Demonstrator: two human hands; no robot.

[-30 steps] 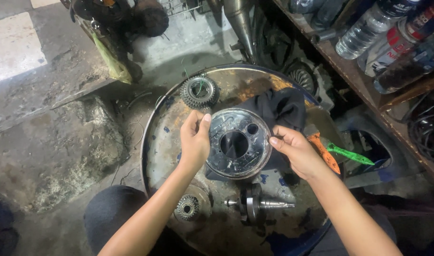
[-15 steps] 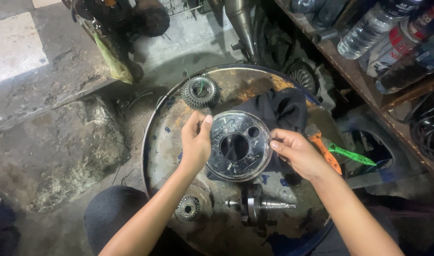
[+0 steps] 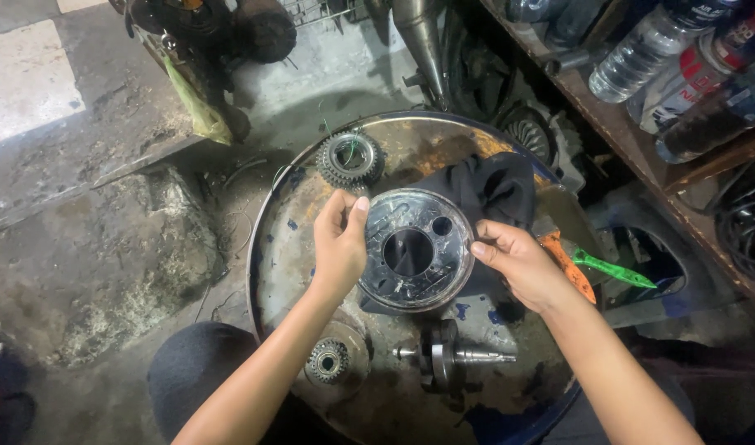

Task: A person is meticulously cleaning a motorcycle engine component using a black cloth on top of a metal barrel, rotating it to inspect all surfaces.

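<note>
I hold a round metal housing with a large centre hole and a smaller hole beside it, face up over a rusty drum lid. My left hand grips its left rim. My right hand grips its right rim. A black rag lies under and behind the housing.
On the lid lie a toothed gear at the back, a smaller gear on a disc near me and a crankshaft. An orange and green tool lies at right. A shelf with bottles stands at far right.
The housing has shifted very slightly in my hands; both hands keep their grip on its rim. Nothing else has moved.
</note>
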